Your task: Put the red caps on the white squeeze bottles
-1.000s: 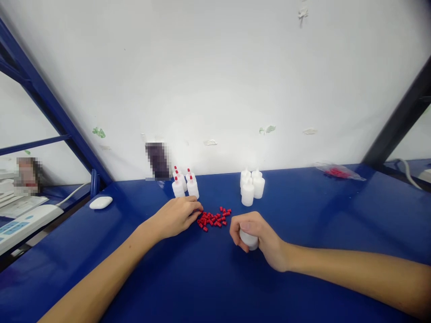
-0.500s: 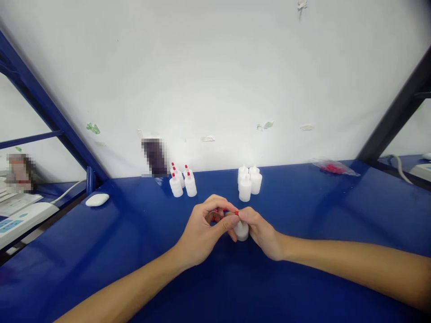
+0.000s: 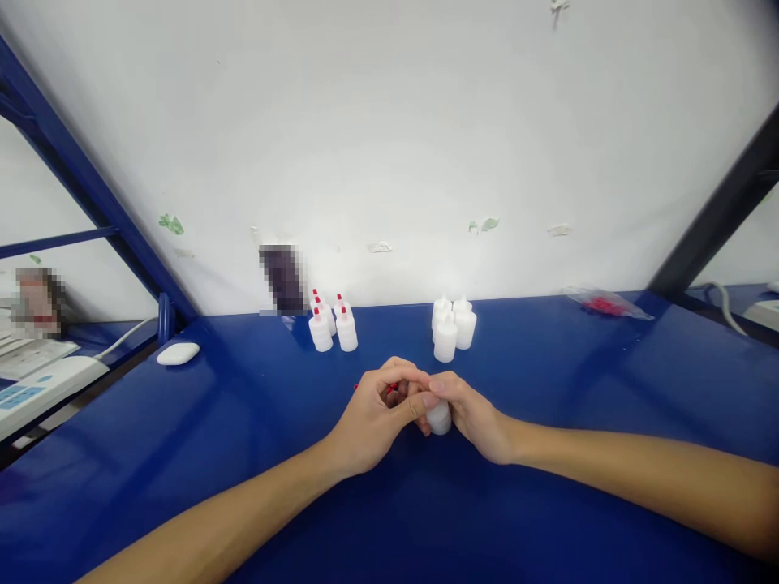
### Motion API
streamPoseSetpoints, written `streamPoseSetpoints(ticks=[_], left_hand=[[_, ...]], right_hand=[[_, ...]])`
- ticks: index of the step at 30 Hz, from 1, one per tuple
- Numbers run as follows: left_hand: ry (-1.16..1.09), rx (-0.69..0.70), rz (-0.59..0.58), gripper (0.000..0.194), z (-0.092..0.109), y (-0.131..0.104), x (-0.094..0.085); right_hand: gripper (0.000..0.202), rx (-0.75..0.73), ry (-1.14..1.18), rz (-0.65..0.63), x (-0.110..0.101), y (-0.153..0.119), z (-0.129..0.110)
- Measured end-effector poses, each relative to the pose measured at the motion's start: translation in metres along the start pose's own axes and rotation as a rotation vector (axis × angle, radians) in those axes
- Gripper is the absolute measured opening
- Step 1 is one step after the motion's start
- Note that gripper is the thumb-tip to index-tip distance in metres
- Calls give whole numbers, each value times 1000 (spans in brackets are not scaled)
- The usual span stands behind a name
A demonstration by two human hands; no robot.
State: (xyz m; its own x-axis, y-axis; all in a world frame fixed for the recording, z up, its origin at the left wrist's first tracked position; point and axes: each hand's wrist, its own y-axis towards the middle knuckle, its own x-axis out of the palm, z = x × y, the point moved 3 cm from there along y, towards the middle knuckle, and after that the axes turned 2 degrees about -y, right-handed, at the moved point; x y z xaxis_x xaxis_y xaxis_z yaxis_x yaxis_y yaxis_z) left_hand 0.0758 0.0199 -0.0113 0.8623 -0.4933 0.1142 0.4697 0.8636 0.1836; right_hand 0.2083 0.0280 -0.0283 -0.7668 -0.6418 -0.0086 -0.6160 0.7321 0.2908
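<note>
A white squeeze bottle (image 3: 439, 418) stands between my hands, its top hidden under my fingertips. My left hand (image 3: 372, 418) is closed around the bottle's left side, thumb and forefinger at its top. My right hand (image 3: 478, 418) is closed at its right side, fingertips pressed together over the nozzle, where a small red cap is covered from sight. Loose red caps (image 3: 393, 388) show through the gap of my left hand, lying behind it.
Several white bottles with red tips (image 3: 347, 333) stand at the back left. A group of uncapped white bottles (image 3: 445, 341) is further right. Near the wall lies a clear bag of red caps (image 3: 604, 305). A white oval object (image 3: 178, 354) rests on the blue table (image 3: 256, 405) at left.
The red cap that showed between my fingertips is now covered by them. My right fingers have closed further over the bottle's top. The view has shifted slightly.
</note>
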Motion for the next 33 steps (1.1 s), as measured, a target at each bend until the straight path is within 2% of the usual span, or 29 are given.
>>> streamPoseSetpoints(ticks=[8, 14, 17, 19, 21, 23, 25, 28, 30, 33], left_hand=[[2, -25, -55, 29, -1, -2, -2], [455, 154, -35, 15, 12, -10, -1], [541, 201, -56, 16, 14, -13, 3], [549, 244, -58, 15, 19, -13, -1], [563, 313, -53, 14, 31, -10, -14], [637, 374, -53, 15, 48, -7, -37], [879, 373, -19, 16, 64, -3, -66], [1331, 226, -100, 19, 74, 3, -106], [1479, 126, -127, 24, 73, 6, -125], [1610, 49, -117, 27, 65, 9, -141]], right_hand=[[39, 25, 49, 14, 2, 1, -7], [21, 16, 59, 17, 5, -8, -7], [28, -8, -4, -13, 6, -11, -7], [35, -15, -47, -22, 6, -11, -9], [41, -27, -65, -19, 6, -10, -12], [38, -24, -107, -14, 5, -10, -14], [26, 5, -189, -14, 5, -9, -14], [17, 61, -260, -19, 6, -7, -14], [17, 76, -256, -25, 7, -6, -15], [22, 73, -245, -20, 8, -4, -17]])
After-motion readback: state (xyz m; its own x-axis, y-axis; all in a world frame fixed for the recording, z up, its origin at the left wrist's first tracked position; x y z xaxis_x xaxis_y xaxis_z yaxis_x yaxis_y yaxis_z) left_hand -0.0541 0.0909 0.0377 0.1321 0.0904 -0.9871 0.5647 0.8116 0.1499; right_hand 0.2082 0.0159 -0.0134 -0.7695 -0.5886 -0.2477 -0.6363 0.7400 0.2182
